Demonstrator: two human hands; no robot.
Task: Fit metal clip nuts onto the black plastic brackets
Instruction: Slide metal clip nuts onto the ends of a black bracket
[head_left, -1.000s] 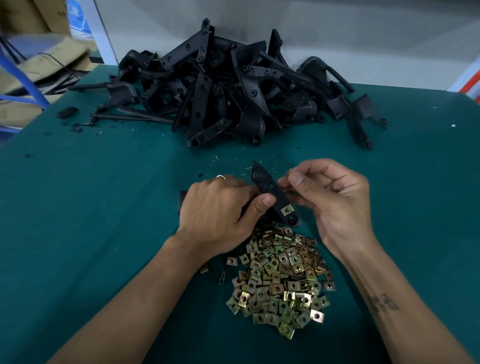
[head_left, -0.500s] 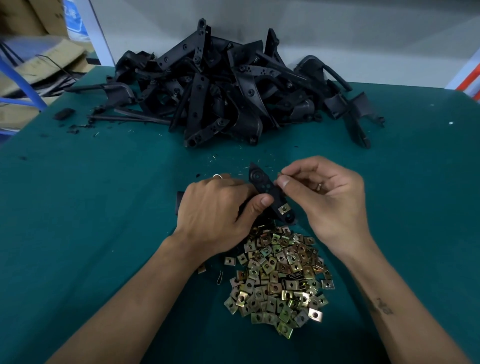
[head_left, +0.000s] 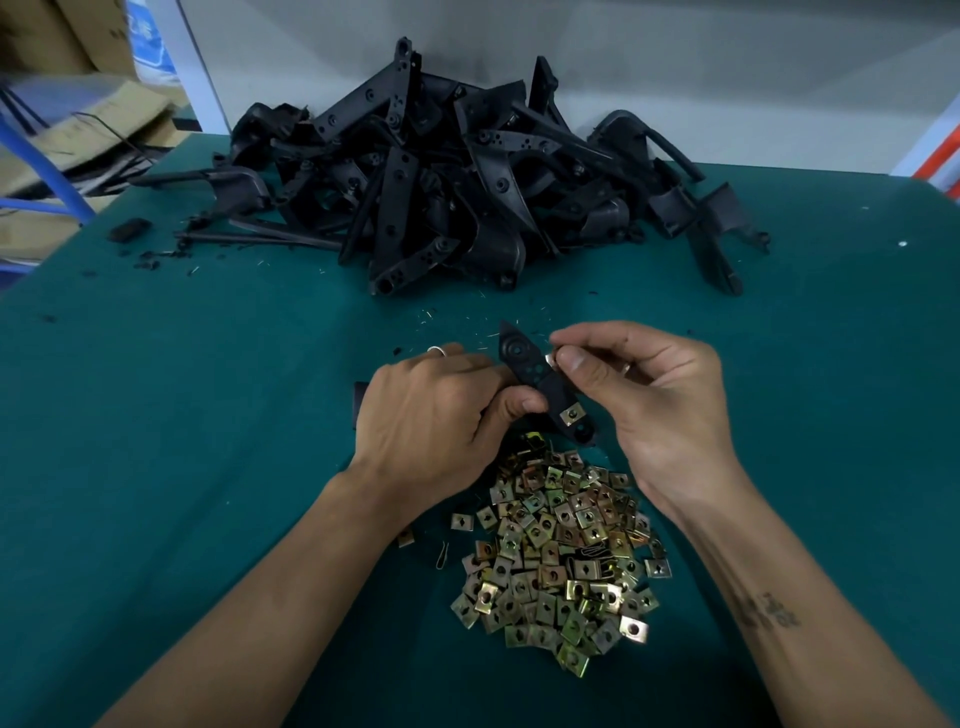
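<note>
In the head view, the left hand (head_left: 436, 415) grips the lower body of a black bracket (head_left: 540, 384) just above the near-centre of the bench (head_left: 156, 415), its long axis running from the far left down toward the near right. The right hand (head_left: 660, 400) pinches a clip nut (head_left: 551, 360) between thumb and forefinger, touching the bracket's right edge near mid-length, so the push likely goes leftward across that axis. One brassy nut (head_left: 570, 414) already sits near the bracket's lower end, the loose nut pile (head_left: 561, 551) lies just nearer, and the bracket heap (head_left: 457, 192) fills the far edge.
</note>
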